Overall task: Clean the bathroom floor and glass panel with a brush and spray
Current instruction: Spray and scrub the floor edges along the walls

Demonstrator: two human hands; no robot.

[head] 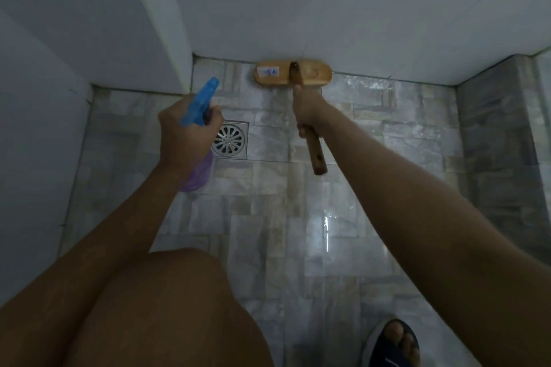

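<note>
1. Gripping the brush (293, 73) by its wooden handle, the right hand (307, 112) has its fingers wrapped round the shaft close to the head. The handle's free end sticks out behind the hand, above the floor (298, 202).
2. The brush head lies flat on the tiles, its long far edge right against the foot of the back wall (328, 9), roughly midway along it. A small label (270, 71) sits on the left half of the head's top.
3. The left hand (186, 134) clasps the bottle (202, 104), fingers curled round the neck under the blue spray head. The nozzle points forward toward the left corner, and the purple body hangs below the wrist.
4. The bottle is held in the air, well left of the brush and just left of the drain (231, 140). The hand overlaps the left edge of the drain's square plate.
5. Far side: the wall meets the floor in one straight line. Left side: a post (158, 24) juts out, so the floor edge steps round it before running back toward the person.
6. Right side: a raised tiled curb (492, 143) bounds the floor. Whether the pale surface beyond it is glass I cannot tell.
7. Tiles run unbroken from the brush's right end to the curb, and from the drain back toward the person. A wet sheen shows right of the brush and in a bright streak mid-floor.
8. A bare knee (179, 292) fills the lower left. A foot in a dark slipper (393, 343) stands at the bottom edge, right of centre.
</note>
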